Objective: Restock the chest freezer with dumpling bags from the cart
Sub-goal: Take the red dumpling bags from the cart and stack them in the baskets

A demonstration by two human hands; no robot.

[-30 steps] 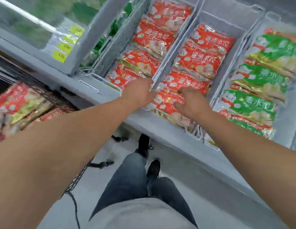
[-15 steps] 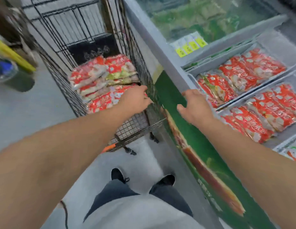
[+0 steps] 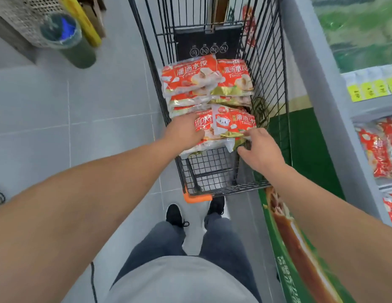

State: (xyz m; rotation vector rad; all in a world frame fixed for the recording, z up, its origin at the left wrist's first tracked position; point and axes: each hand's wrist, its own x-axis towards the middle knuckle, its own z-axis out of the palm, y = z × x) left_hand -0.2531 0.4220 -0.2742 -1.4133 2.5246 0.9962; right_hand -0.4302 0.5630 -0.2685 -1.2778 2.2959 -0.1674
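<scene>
A black wire cart [image 3: 271,62] holds glossy red plastic dumpling bags [image 3: 203,84] with gold lower edges: two stacks at its far end and two lower bags nearer, overlapping at the middle of the cart floor; how many lie in each stack cannot be counted. The left hand [image 3: 184,133] rests on the nearer left bag [image 3: 202,125], fingers hidden. The right hand [image 3: 261,150] touches the right bag [image 3: 232,124], fingers loosely spread. The grey chest freezer [image 3: 317,88] flanks the cart's right side.
</scene>
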